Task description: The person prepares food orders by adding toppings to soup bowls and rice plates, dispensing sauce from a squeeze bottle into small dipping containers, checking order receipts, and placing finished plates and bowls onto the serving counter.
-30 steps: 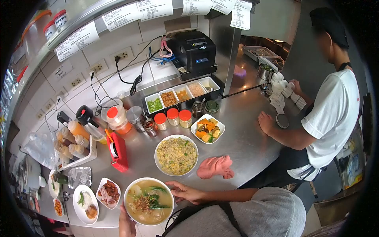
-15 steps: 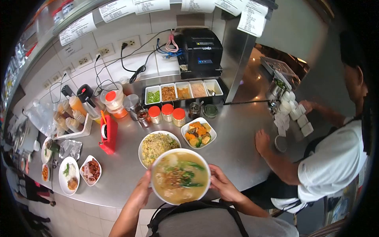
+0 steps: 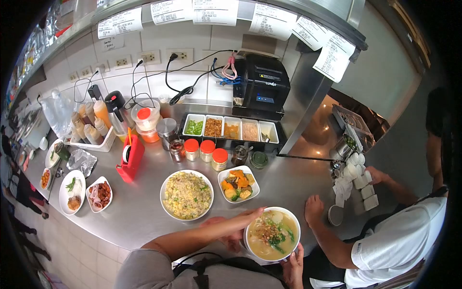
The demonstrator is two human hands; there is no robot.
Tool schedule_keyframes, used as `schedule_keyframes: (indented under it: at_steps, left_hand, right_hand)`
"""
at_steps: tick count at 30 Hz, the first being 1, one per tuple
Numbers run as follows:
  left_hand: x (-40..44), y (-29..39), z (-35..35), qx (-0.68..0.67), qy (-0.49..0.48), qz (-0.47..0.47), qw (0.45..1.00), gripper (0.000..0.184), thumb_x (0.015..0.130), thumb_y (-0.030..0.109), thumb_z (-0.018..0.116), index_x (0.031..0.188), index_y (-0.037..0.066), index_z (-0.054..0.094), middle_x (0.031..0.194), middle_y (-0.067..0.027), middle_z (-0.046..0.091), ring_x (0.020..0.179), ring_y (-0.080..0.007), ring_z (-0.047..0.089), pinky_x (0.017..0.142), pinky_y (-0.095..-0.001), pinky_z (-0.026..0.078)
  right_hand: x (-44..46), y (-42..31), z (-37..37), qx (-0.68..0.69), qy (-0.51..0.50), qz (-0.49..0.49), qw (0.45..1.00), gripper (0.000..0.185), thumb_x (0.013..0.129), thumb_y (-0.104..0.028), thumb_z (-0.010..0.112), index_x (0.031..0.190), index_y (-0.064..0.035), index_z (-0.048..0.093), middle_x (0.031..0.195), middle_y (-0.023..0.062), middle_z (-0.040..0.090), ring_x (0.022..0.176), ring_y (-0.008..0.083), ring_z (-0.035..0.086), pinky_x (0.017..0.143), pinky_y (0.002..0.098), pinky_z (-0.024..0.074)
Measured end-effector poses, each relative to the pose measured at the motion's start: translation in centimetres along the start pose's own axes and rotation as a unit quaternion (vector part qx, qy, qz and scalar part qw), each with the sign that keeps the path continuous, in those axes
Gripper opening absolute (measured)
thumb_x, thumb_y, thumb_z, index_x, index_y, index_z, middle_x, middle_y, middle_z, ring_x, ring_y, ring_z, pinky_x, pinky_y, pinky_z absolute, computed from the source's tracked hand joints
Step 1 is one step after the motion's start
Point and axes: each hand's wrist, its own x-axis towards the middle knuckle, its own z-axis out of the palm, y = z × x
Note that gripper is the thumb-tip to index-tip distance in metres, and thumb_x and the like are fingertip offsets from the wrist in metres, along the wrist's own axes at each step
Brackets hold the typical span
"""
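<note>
Soup bowl (image 3: 272,234), near the front of the counter (image 3: 288,183).
White, round; cloudy broth (image 3: 260,245), brown bits (image 3: 266,232), leafy greens (image 3: 277,238). Left hand (image 3: 245,220) and right hand (image 3: 293,267) hold opposite sides, fingers partly curled.

Restaurant kitchen, hanging order slips (image 3: 274,20)

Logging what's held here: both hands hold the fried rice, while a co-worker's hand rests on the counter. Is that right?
Not the fried rice: in the head view, left hand and right hand hold the bowl of soup. The rest stands.
</note>
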Motion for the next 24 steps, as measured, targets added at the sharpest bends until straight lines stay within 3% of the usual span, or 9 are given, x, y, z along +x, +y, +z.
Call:
schedule_keyframes:
  at_steps: [3, 4, 8, 11, 14, 15, 17, 20, 24]
  left_hand:
    - [2.1, 0.2, 0.7, -0.030, 0.022, 0.004, 0.999, 0.064, 0.097, 0.058, 0.038, 0.146, 0.017, 0.033, 0.145, -0.0119, 0.040, 0.131, -0.0234, 0.042, 0.100, -0.0422, 0.041]
    - [1.0, 1.7, 2.1, -0.006, 0.035, -0.005, 0.999, 0.065, 0.097, 0.058, 0.037, 0.145, 0.015, 0.035, 0.146, -0.0121, 0.040, 0.132, -0.0222, 0.042, 0.101, -0.0411, 0.040]
    - [11.1, -2.3, -3.8, 0.104, -0.014, 0.074, 0.992, 0.069, 0.096, 0.062, 0.034, 0.142, 0.010, 0.041, 0.148, -0.0118, 0.038, 0.133, -0.0189, 0.039, 0.105, -0.0376, 0.036]
    - [19.9, -5.4, -8.5, 0.251, 0.040, 0.123, 0.959, 0.074, 0.095, 0.065, 0.031, 0.140, 0.008, 0.044, 0.146, -0.0118, 0.041, 0.133, -0.0196, 0.039, 0.106, -0.0364, 0.034]
    - [16.5, -1.6, -6.1, 0.226, 0.018, 0.047, 0.973, 0.078, 0.094, 0.067, 0.029, 0.141, 0.007, 0.042, 0.149, -0.0124, 0.037, 0.135, -0.0213, 0.037, 0.108, -0.0366, 0.032]
    - [17.2, -2.1, -6.5, 0.241, 0.062, 0.099, 0.964, 0.075, 0.095, 0.065, 0.030, 0.141, 0.006, 0.041, 0.148, -0.0135, 0.038, 0.134, -0.0230, 0.039, 0.108, -0.0374, 0.032]
    - [18.7, -3.3, -7.3, 0.265, 0.150, 0.203, 0.930, 0.071, 0.097, 0.059, 0.033, 0.142, 0.005, 0.039, 0.145, -0.0156, 0.041, 0.131, -0.0266, 0.042, 0.107, -0.0389, 0.033]
    - [16.0, -4.7, -7.7, 0.460, 0.277, 0.333, 0.775, 0.055, 0.098, 0.042, 0.043, 0.137, 0.003, 0.041, 0.134, -0.0185, 0.049, 0.124, -0.0332, 0.047, 0.103, -0.0432, 0.036]
    - [8.2, -8.4, -6.5, 0.488, 0.301, 0.395, 0.718, 0.027, 0.087, 0.021, 0.058, 0.106, 0.003, 0.051, 0.108, -0.0178, 0.054, 0.104, -0.0390, 0.050, 0.087, -0.0468, 0.042]
  right_hand:
    - [0.2, 1.1, -2.3, 0.001, -0.003, 0.029, 1.000, 0.064, 0.094, -0.022, 0.059, 0.147, -0.0160, 0.022, 0.133, 0.0105, 0.048, 0.114, 0.0238, 0.055, 0.088, 0.0405, 0.0503]
    - [1.3, 3.6, -5.8, 0.005, -0.033, 0.033, 0.999, 0.060, 0.095, -0.019, 0.057, 0.145, -0.0152, 0.024, 0.131, 0.0119, 0.051, 0.100, 0.0235, 0.060, 0.078, 0.0390, 0.0532]
    - [1.6, 5.9, -6.2, 0.044, 0.032, 0.044, 0.998, 0.063, 0.094, -0.016, 0.059, 0.145, -0.0153, 0.023, 0.120, 0.0140, 0.053, 0.102, 0.0266, 0.059, 0.077, 0.0372, 0.0542]
    - [0.8, 4.8, -2.7, 0.053, 0.078, 0.007, 0.996, 0.060, 0.093, -0.019, 0.062, 0.142, -0.0099, 0.030, 0.118, 0.0163, 0.053, 0.102, 0.0291, 0.059, 0.077, 0.0386, 0.0557]
    - [1.3, 6.7, -3.5, 0.069, 0.109, 0.045, 0.991, 0.049, 0.095, -0.018, 0.057, 0.136, -0.0088, 0.033, 0.115, 0.0148, 0.056, 0.099, 0.0282, 0.061, 0.079, 0.0423, 0.0560]
    - [1.9, 7.7, -4.2, 0.073, 0.118, 0.056, 0.989, 0.045, 0.095, -0.018, 0.056, 0.134, -0.0084, 0.034, 0.113, 0.0143, 0.056, 0.098, 0.0279, 0.062, 0.080, 0.0435, 0.0561]
    - [2.6, 8.5, -4.6, 0.079, 0.136, 0.076, 0.985, 0.038, 0.097, -0.017, 0.053, 0.130, -0.0077, 0.037, 0.111, 0.0132, 0.058, 0.096, 0.0273, 0.063, 0.081, 0.0459, 0.0563]
    - [3.4, 8.8, -3.9, 0.045, 0.084, 0.096, 0.991, 0.034, 0.095, -0.015, 0.055, 0.124, -0.0032, 0.040, 0.096, 0.0155, 0.062, 0.078, 0.0282, 0.067, 0.071, 0.0447, 0.0605]
    - [4.2, 9.6, -2.9, 0.009, 0.081, 0.049, 0.995, 0.032, 0.095, -0.012, 0.053, 0.122, -0.0002, 0.042, 0.090, 0.0178, 0.063, 0.069, 0.0285, 0.068, 0.063, 0.0426, 0.0614]
